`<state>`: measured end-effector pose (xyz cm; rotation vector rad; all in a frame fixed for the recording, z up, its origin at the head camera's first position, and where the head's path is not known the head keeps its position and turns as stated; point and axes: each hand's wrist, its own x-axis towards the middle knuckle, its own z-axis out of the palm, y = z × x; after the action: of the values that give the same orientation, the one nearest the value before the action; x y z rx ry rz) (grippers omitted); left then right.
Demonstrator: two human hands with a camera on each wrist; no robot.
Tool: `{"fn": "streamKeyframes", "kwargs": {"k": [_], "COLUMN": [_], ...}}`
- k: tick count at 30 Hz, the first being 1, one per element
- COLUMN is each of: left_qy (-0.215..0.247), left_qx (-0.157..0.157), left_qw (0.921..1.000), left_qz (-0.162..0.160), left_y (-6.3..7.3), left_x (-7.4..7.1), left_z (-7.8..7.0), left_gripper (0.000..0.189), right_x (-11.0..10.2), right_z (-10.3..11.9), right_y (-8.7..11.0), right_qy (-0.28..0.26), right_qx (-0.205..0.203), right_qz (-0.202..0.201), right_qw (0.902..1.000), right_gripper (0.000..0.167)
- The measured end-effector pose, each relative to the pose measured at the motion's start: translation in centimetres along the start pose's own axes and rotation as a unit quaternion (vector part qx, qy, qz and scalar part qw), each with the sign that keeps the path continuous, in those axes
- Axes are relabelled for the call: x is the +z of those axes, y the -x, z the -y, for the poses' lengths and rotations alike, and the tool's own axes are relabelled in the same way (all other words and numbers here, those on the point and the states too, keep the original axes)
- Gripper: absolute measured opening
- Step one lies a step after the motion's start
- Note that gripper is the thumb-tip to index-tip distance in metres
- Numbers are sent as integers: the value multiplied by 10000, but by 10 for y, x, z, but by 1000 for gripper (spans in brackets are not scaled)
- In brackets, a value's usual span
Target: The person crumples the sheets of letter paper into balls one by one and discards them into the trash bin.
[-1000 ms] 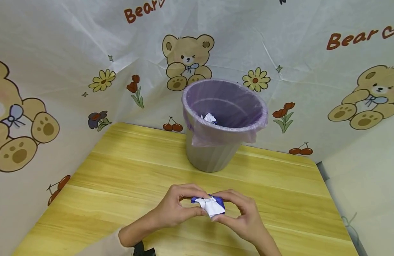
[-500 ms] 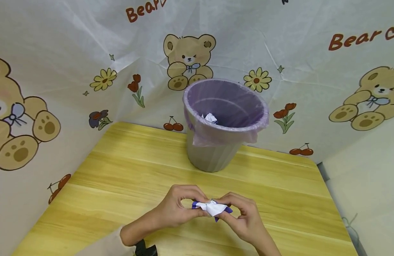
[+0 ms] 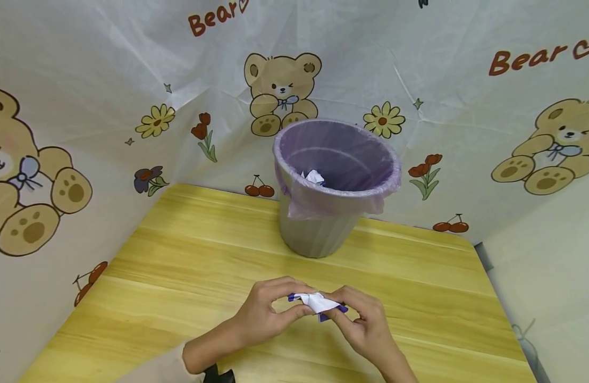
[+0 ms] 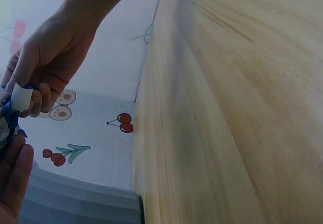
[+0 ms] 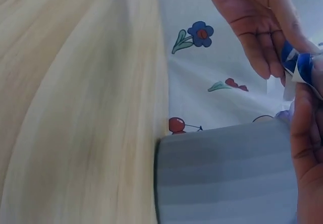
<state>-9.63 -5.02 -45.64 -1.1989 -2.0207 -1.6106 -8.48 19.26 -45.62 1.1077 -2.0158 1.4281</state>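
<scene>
In the head view a small crumpled piece of paper (image 3: 319, 303), white on one face and blue-purple on the other, is held between both hands above the wooden table. My left hand (image 3: 263, 314) pinches its left end between thumb and fingers. On the right end, my right hand (image 3: 366, 322) pinches with thumb and forefinger. The left wrist view catches a white flap of the paper (image 4: 21, 99) at the frame's edge. Blue and white folds of the paper (image 5: 304, 67) show between the two hands in the right wrist view.
Behind the hands stands a grey ribbed trash bin (image 3: 318, 236) with a purple bag liner (image 3: 313, 206) folded over its rim. A crumpled white paper (image 3: 314, 177) lies inside. The wooden table (image 3: 203, 255) backs onto a bear-printed cloth (image 3: 218, 69).
The paper has been squeezed and turned between the fingertips, with its white face now a narrower strip and less blue showing at the right. Both hands stay at nearly the same place.
</scene>
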Motion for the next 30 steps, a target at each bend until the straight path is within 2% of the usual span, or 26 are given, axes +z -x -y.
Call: {"fn": "streamKeyframes", "kwargs": {"k": [2,6,9,12,14,17,19,22,26,30], "left_qy": [-112,-305,-520,-565,-422,-23,265,754,1313,1773], "left_qx": [76,554,836,759,500,-261,-797,-1469,-1862,-1886], "left_qw": [9999,9976,9944,9948,9973,9994,9963,9863,9731,9637], "left_qz": [-91,-275,-374,-368,-327,-243,-166,10,342,663], "left_y": [1,-2,-4,-5,-5,-5,-6,-8,-10,-9], "left_x": [1,1,-1,-4,-7,-12,-16,-21,-24,-24], "left_z": [1,3,4,6,6,5,4,1,-1,-1], "left_gripper": [37,41,39,38,37,30,25,19,18,18], "right_x": [2,5,7,11,12,14,14,13,9,4], "right_z": [-2,-3,1,7,11,15,17,16,12,6], "right_y": [0,-1,-2,-3,-3,-2,-1,1,1,1], "right_qy": [-31,-289,-480,-549,-500,-628,-723,-864,-974,-972], "right_qx": [-15,174,595,1070,1256,1255,1176,955,584,135], "right_qz": [-93,-210,-305,-374,-328,-103,56,181,157,174], "right_qw": [10000,9992,9966,9920,9903,9900,9904,9915,9934,9950], "right_gripper": [30,35,37,37,39,52,60,63,52,37]}}
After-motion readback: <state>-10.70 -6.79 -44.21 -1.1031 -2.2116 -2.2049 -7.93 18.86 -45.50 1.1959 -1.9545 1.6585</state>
